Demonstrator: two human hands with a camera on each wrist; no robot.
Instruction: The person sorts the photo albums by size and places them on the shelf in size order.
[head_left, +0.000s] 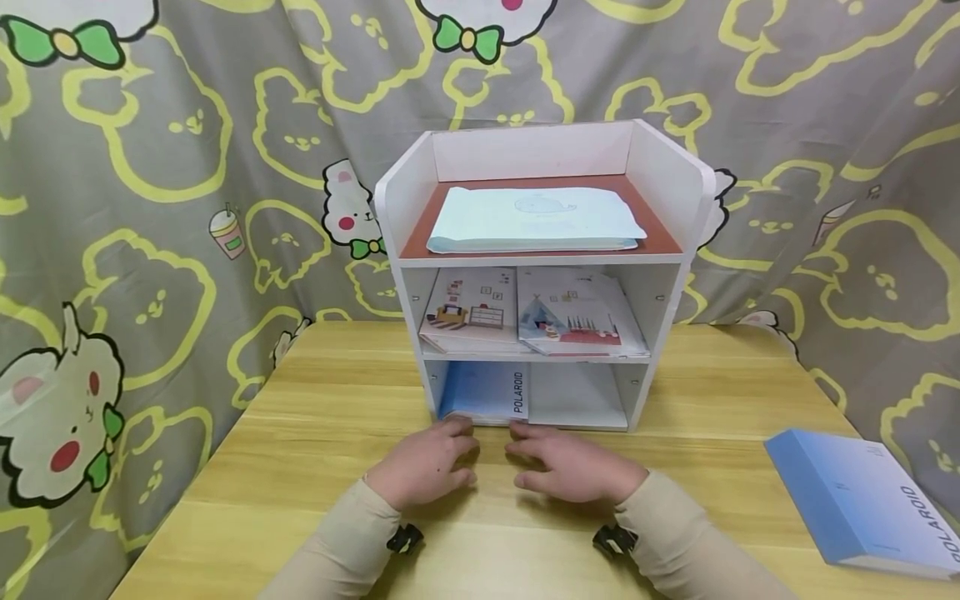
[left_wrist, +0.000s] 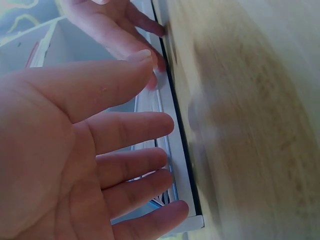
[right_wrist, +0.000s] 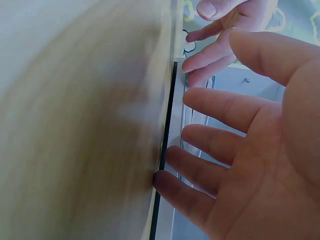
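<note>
A small white shelf unit [head_left: 641,392] stands on the wooden table. On the left of its lowest shelf lies a blue-and-white book [head_left: 483,390] marked POLAROID. My left hand [head_left: 427,467] is at the front edge of that book, its fingers extended in the left wrist view. My right hand [head_left: 573,465] is by the book's right corner, with fingers spread and nothing held in the right wrist view. Both hands reach the lowest shelf's front edge [right_wrist: 172,130]; whether the fingertips press on the book or only lie near it, I cannot tell.
A second POLAROID book [head_left: 855,500] lies on the table [head_left: 300,467] at the right. Illustrated books [head_left: 472,310] in two stacks fill the middle shelf. A pale book with a whale drawing [head_left: 536,218] lies on top. A patterned curtain [head_left: 187,250] hangs behind.
</note>
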